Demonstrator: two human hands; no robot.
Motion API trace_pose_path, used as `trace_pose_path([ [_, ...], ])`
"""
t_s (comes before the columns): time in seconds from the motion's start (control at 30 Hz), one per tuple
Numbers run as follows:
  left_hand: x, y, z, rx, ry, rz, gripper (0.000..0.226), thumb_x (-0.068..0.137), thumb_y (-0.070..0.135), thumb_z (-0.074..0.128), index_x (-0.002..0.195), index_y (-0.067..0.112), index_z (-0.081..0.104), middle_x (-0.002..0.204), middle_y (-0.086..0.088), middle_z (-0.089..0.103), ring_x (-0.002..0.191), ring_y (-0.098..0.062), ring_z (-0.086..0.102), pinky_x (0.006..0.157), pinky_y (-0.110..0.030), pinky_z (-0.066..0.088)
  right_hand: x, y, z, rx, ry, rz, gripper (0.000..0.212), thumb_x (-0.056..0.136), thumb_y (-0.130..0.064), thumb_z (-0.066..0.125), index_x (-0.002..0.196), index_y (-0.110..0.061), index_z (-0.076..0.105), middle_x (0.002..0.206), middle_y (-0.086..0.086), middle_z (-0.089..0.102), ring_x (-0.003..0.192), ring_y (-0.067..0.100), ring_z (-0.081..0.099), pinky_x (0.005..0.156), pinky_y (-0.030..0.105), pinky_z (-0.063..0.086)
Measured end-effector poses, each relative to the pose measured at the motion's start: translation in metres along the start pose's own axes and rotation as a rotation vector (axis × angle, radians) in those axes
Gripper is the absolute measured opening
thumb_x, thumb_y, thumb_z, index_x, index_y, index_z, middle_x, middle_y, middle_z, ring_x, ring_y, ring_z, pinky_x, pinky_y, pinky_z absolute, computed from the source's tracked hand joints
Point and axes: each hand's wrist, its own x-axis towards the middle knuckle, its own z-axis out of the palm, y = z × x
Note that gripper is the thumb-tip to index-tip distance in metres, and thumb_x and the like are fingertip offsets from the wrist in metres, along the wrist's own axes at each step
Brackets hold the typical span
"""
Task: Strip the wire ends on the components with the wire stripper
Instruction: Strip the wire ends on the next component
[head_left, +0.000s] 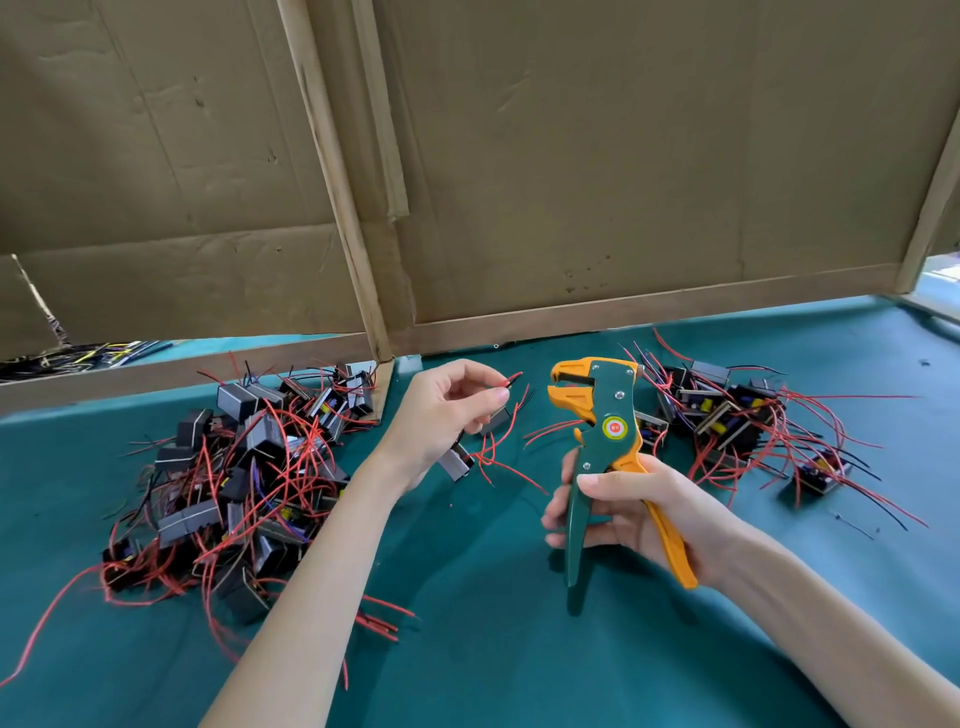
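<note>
The right hand grips the wire stripper upright by its handles, jaws parted. Just left of the stripper, the left hand pinches a component's red wire between curled fingers.

The left hand is partly covering a component, and the tip of its pinched red wire is showing too small to judge. The right hand is hiding the middle of the wire stripper.
</note>
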Motion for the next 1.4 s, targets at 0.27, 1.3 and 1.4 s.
trace_pose_path([
  [0.27,-0.002,0.009,-0.003,-0.024,-0.043,0.035,0.017,0.084,-0.001,0.066,0.078,0.014,0.062,0.057,0.011,0.056,0.050,-0.007,0.046,0.052,-0.017,0.039,0.003,0.004,0.001,-0.068,-0.042,0.025,0.029,0.069,-0.020,0.085,0.093,-0.009,0.072,0.093,0.028,0.068,0.086,0.041,0.068,0.079,0.050,0.056],
  [1.3,-0.003,0.037,-0.009,0.218,-0.246,-0.044,0.006,0.082,0.011,0.073,0.077,0.013,0.073,0.059,0.011,0.060,0.052,0.002,0.045,0.051,-0.008,0.036,-0.002,0.002,0.006,-0.219,-0.079,-0.055,0.032,0.071,-0.027,0.086,0.095,-0.012,0.071,0.089,0.027,0.068,0.083,0.041,0.066,0.079,0.052,0.055],
  [1.4,-0.003,0.036,-0.009,0.233,-0.238,-0.049,0.006,0.082,0.012,0.073,0.077,0.014,0.074,0.060,0.010,0.061,0.054,0.000,0.045,0.053,-0.009,0.035,-0.001,0.003,0.005,-0.210,-0.092,-0.050,0.033,0.070,-0.027,0.087,0.094,-0.012,0.071,0.088,0.026,0.068,0.082,0.040,0.066,0.079,0.052,0.055],
])
